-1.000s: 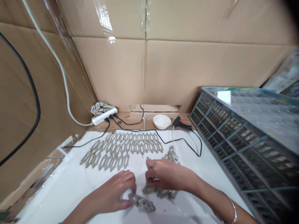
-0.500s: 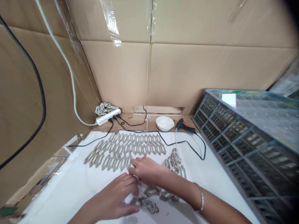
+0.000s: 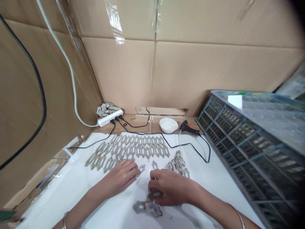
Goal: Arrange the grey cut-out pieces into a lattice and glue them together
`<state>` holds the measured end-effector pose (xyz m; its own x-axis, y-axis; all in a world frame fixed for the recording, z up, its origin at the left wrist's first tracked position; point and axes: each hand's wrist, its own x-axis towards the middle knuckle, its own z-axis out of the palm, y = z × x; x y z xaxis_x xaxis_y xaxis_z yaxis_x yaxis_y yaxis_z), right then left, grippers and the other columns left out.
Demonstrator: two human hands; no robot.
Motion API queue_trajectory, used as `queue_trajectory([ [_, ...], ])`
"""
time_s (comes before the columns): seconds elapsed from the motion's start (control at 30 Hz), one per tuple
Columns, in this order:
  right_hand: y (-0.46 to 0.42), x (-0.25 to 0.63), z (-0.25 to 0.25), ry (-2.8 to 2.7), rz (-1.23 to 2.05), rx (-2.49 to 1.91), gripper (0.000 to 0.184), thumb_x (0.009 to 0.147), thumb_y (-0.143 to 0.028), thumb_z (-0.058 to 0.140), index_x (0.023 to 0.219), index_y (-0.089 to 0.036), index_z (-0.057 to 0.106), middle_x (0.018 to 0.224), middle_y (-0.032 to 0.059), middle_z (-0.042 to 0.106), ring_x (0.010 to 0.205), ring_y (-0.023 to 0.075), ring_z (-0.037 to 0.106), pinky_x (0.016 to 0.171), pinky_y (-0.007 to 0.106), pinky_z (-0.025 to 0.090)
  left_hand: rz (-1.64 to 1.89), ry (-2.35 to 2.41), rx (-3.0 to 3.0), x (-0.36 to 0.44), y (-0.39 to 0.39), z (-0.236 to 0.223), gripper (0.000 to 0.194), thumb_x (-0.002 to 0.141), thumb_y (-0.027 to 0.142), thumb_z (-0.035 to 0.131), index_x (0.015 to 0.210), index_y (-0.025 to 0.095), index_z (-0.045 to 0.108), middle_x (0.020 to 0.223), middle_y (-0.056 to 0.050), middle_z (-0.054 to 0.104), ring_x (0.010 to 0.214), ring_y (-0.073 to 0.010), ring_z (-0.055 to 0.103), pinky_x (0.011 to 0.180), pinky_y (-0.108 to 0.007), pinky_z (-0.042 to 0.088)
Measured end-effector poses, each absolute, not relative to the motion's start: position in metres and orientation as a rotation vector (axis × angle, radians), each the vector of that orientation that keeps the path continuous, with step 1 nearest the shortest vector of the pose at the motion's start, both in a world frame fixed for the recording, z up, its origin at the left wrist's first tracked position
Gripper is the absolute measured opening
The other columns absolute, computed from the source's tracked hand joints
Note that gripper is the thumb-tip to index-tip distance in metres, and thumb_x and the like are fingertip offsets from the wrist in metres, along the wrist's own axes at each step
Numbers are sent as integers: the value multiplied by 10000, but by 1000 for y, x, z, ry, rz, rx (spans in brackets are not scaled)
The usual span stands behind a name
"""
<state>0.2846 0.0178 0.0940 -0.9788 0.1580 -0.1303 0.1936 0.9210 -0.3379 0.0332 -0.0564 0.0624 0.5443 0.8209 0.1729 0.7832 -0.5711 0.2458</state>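
Observation:
Several flat, ornate grey-brown pieces lie in rows [image 3: 130,149] on the white table sheet [image 3: 78,187]. My left hand [image 3: 120,177] lies flat at the near end of the rows, fingers stretched, its fingertips resting on one piece [image 3: 141,169]. My right hand [image 3: 168,187] is curled with its fingers pinched down on another piece [image 3: 154,193]. A larger ornate piece [image 3: 148,208] lies just in front of that hand. A single piece [image 3: 154,164] lies between the hands, and a loose pile of pieces [image 3: 177,163] sits right of it.
Cardboard walls enclose the table. At the back lie a white power strip [image 3: 110,117], a white bowl [image 3: 168,124] and a black glue gun [image 3: 188,128] with its cable. A tall blue-grey crate [image 3: 252,140] stands on the right.
My left hand has moved forward to the end of the rows. My right hand has drawn back from the rows onto a piece near me.

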Motion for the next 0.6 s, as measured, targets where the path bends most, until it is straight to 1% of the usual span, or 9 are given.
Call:
queue_trajectory([
  [0.07, 11, 284, 90, 2990, -452, 305, 256, 795, -381, 646, 971, -196, 636, 966, 50, 600, 850, 197, 576, 706, 297, 416, 385, 1372, 2629, 34, -52, 60, 161, 984, 213, 472, 1100, 203, 583, 1010, -57, 603, 977, -219, 537, 855, -361, 408],
  [0.17, 4, 281, 87, 2978, -343, 342, 241, 810, -336, 619, 967, -154, 637, 968, 79, 610, 860, 220, 580, 712, 317, 427, 398, 1382, 2610, 34, -49, 57, 114, 972, 246, 516, 1037, 199, 597, 974, -46, 603, 954, -213, 537, 842, -349, 407],
  [0.27, -1, 278, 88, 2953, -313, 365, 246, 812, -306, 598, 963, -119, 648, 960, 104, 620, 860, 234, 585, 704, 321, 433, 408, 1431, 2603, 35, -47, 52, 89, 952, 265, 559, 947, 185, 597, 921, -38, 606, 911, -212, 537, 810, -341, 406],
  [0.33, -3, 276, 91, 2936, -320, 400, 241, 811, -293, 580, 944, -108, 660, 943, 114, 627, 849, 236, 589, 706, 323, 434, 412, 1492, 2594, 38, -46, 50, 110, 943, 273, 574, 888, 177, 585, 894, -35, 606, 887, -212, 534, 790, -342, 402],
  [0.43, 1, 274, 98, 2917, -420, 475, 226, 782, -296, 587, 899, -123, 676, 906, 104, 636, 819, 221, 594, 709, 311, 428, 424, 1613, 2564, 45, -45, 49, 138, 924, 282, 602, 846, 173, 570, 866, -33, 599, 852, -213, 527, 762, -344, 396],
  [0.53, 14, 270, 107, 2931, -611, 599, 207, 730, -295, 618, 874, -162, 683, 912, 72, 653, 812, 191, 603, 691, 270, 412, 419, 1704, 2560, 52, -45, 51, 148, 888, 271, 644, 818, 170, 562, 842, -32, 592, 821, -216, 522, 737, -348, 390],
  [0.6, 24, 265, 110, 2928, -736, 739, 210, 728, -317, 623, 876, -180, 683, 908, 49, 673, 802, 173, 609, 675, 249, 397, 418, 1742, 2572, 55, -45, 52, 147, 863, 247, 664, 798, 170, 557, 827, -30, 589, 810, -219, 521, 718, -348, 384],
])
